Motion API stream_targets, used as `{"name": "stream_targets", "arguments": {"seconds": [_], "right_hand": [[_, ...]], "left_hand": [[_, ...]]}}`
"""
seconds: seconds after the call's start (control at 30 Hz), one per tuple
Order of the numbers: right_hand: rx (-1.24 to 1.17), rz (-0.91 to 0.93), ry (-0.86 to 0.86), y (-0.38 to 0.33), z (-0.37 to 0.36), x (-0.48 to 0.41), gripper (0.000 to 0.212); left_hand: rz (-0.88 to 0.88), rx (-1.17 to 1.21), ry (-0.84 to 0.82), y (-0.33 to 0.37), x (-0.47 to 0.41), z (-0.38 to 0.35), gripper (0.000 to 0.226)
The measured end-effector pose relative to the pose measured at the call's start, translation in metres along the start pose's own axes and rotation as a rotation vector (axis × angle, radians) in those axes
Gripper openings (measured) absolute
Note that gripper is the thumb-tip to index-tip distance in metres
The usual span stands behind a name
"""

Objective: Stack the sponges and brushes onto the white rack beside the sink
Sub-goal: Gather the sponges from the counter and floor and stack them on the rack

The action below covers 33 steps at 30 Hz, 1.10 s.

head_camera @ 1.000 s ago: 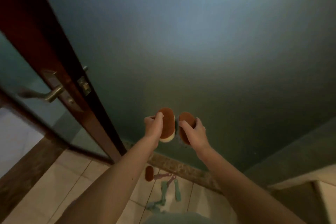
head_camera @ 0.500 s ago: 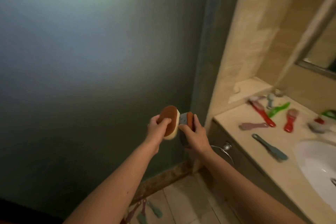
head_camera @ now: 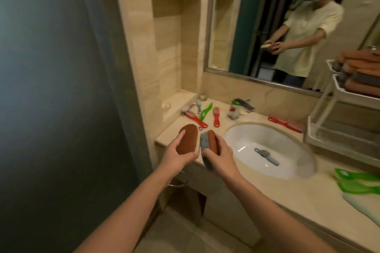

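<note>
The view had swung from the dark wall to the sink (head_camera: 267, 129), bringing the rack (head_camera: 308, 131) into sight, so stacking could begin. Curled fingers of the left hand (head_camera: 176, 156) gripped a brown sponge (head_camera: 188, 138). The right hand (head_camera: 221, 160) gripped a grey sponge (head_camera: 205, 142). Both sponges were above the desk's (head_camera: 287, 197) left edge, well apart from the rack.
</note>
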State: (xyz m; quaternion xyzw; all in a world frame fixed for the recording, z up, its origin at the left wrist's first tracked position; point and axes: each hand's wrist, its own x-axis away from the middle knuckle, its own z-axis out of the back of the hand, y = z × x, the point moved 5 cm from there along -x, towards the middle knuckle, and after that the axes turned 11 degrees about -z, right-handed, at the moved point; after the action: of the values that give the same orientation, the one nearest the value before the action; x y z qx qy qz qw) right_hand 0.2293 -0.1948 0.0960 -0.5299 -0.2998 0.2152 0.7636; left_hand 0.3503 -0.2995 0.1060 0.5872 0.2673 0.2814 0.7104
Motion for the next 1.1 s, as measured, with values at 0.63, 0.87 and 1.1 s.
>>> {"name": "stream_targets", "arguments": {"seconds": [0.63, 0.87, 1.1], "right_hand": [[-0.092, 0.119, 0.310, -0.007, 0.234, -0.010, 0.062], [-0.052, 0.138, 0.397, -0.006, 0.301, -0.013, 0.064], [-0.033, 0.165, 0.519, -0.023, 0.359, -0.037, 0.063]], "left_hand": [[-0.284, 0.101, -0.182, 0.082, -0.067, -0.200, 0.065], [-0.362, 0.145, -0.196, 0.101, -0.078, -0.262, 0.059], [-0.430, 0.174, -0.224, 0.128, -0.124, -0.313, 0.048]]}}
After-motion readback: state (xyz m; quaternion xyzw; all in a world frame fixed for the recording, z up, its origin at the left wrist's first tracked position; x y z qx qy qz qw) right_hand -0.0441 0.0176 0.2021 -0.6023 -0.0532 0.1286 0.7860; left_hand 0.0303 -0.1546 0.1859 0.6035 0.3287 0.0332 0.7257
